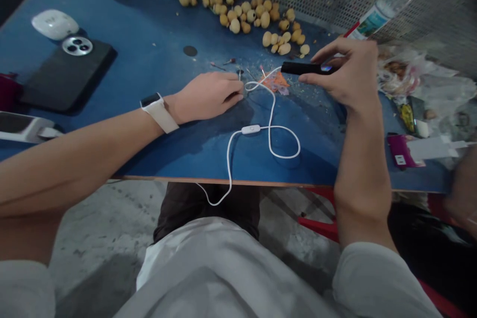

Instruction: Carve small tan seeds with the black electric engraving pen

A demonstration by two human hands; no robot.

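My right hand (345, 72) is shut around a black cylindrical handle (303, 68), holding it just above the blue tabletop (179, 154). A thin white cable (273, 114) leads from near the handle's tip, loops across the table past an inline switch (250, 129), and drops over the front edge. My left hand (206, 97) rests on the table with curled fingers, its fingertips beside the cable. A small pin (240, 74) stands close to those fingertips, and I cannot tell if they grip it. An orange scrap (276, 82) lies between my hands.
A long heap of small tan round fruits (238, 15) lies along the table's far side. A dark phone (67, 74) and a white case (55, 25) sit at the left. A plastic bottle (387, 5), crumpled plastic (417, 79) and a white plug (432, 149) are at the right.
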